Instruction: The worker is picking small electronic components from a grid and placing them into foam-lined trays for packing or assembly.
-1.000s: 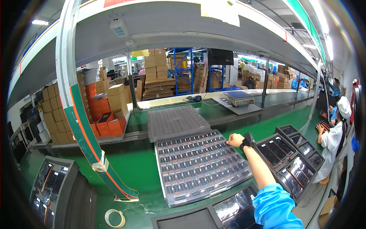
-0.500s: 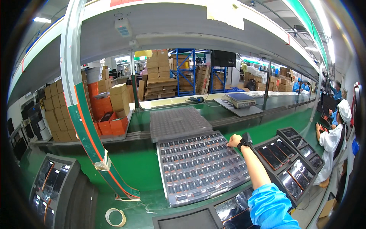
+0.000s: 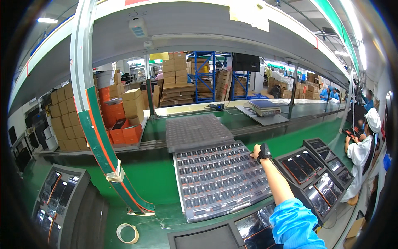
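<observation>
Right hand gripping the far right edge of the compartment tray.

The grey compartment tray (image 3: 219,178) is lying on the green belt (image 3: 153,174). The right hand (image 3: 257,150) is closing on its far right edge; since the earlier frame both are sitting barely changed. The left hand is out of view.

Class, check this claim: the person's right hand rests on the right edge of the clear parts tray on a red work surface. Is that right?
Not quite. The head view shows the right hand at the right edge of the clear parts tray, but the work surface under it is green, not red.
</observation>
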Available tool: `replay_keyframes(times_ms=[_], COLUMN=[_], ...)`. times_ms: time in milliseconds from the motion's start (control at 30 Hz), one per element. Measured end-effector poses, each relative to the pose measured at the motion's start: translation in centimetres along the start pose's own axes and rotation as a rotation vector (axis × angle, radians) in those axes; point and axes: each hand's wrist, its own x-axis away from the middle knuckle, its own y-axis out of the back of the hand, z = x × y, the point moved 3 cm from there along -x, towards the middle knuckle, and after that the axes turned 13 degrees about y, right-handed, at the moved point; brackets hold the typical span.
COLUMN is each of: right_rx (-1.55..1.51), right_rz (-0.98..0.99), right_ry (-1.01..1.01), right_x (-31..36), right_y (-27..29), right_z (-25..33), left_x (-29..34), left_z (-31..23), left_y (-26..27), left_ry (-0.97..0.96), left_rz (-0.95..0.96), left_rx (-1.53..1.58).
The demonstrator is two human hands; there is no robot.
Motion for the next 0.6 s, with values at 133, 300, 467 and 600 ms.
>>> replay_keyframes(times_ms=[133,300,467,600], right_rx=[-0.006,-0.287,-0.236,-0.111], right_rz=[-0.133,0.065,0.043,0.021], right_ry=[-0.046,0.003,0.043,0.073], right_x=[0.7,-1.0,0.8,0.9], right_y=[1.5,0.7,2.3,2.6], right_z=[1.0,0.2,3.1,3.9], left_x=[0.0,-0.1,-0.1,0.1], left_z=[0.0,-0.1,0.2,0.2], left_y=[-0.1,0.1,0.2,0.2], left_ry=[-0.008,-0.022,-0.014,-0.022], left_rz=[-0.01,0.001,0.006,0.012], left_rx=[0.001,-0.001,0.004,0.024])
